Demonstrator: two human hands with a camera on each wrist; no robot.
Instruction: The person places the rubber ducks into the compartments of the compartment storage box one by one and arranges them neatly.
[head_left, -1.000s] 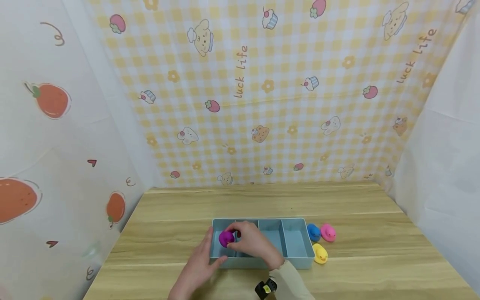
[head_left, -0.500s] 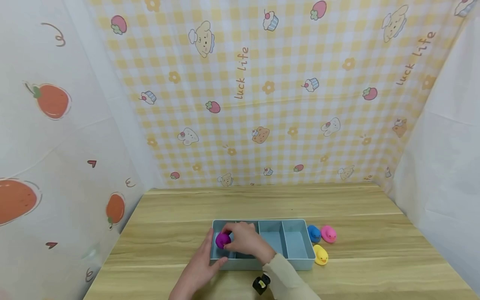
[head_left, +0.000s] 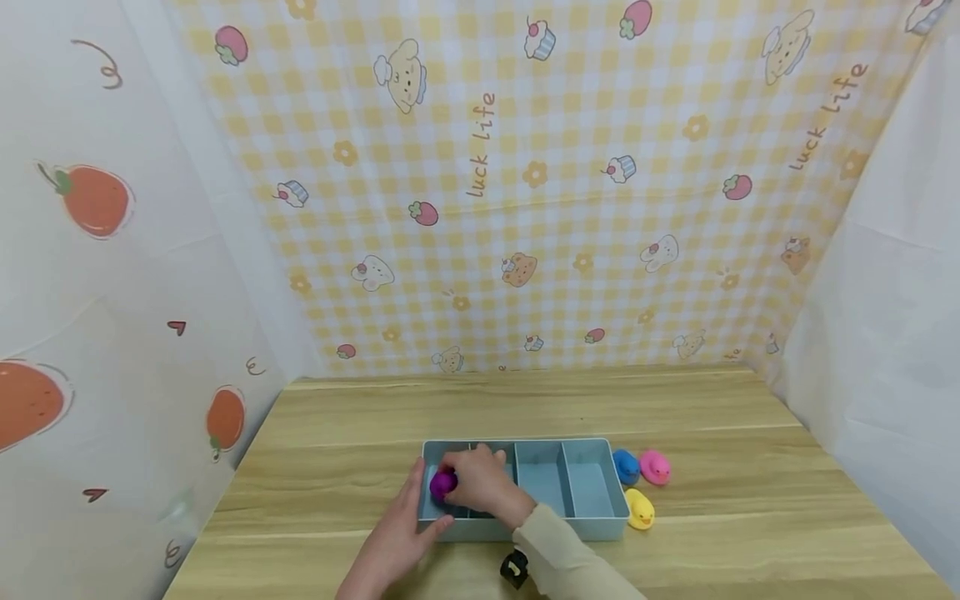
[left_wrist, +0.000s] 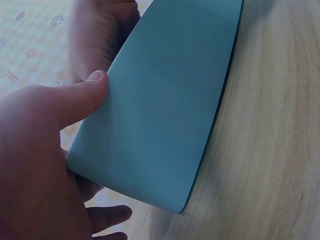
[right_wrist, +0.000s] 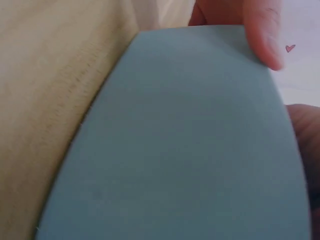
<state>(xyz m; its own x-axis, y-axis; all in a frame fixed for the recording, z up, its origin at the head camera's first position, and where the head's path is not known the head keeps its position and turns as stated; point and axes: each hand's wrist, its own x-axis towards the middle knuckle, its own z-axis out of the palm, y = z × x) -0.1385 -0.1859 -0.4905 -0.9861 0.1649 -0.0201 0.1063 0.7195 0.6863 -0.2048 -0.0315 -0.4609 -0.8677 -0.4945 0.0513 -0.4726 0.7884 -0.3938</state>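
Note:
A purple toy duck [head_left: 442, 484] is low inside the leftmost compartment of a blue-grey divided box [head_left: 592, 528]. My right hand [head_left: 486, 482] pinches it from the right, fingers and thumb reaching over the first divider and hiding part of the duck. At the box's left front corner, my left hand [head_left: 397, 533] grips with its thumb over the front rim and its fingers along the left end. The left wrist view shows that thumb at the edge of the long wall [left_wrist: 155, 100]. In the right wrist view the same wall [right_wrist: 175, 140] hides most of the right hand.
Beside the box's right end lie a blue duck [head_left: 626, 467], a pink duck [head_left: 656, 468] and a yellow duck [head_left: 640, 509] on the wooden table [head_left: 360, 417]. A black wrist device [head_left: 515, 569] hangs under the right sleeve [head_left: 562, 554]. A checked cloth [head_left: 450, 167] backs the table.
My right hand has carried the purple duck slightly left and lower into the leftmost compartment. The left hand stays at the box corner, and the other ducks have not moved.

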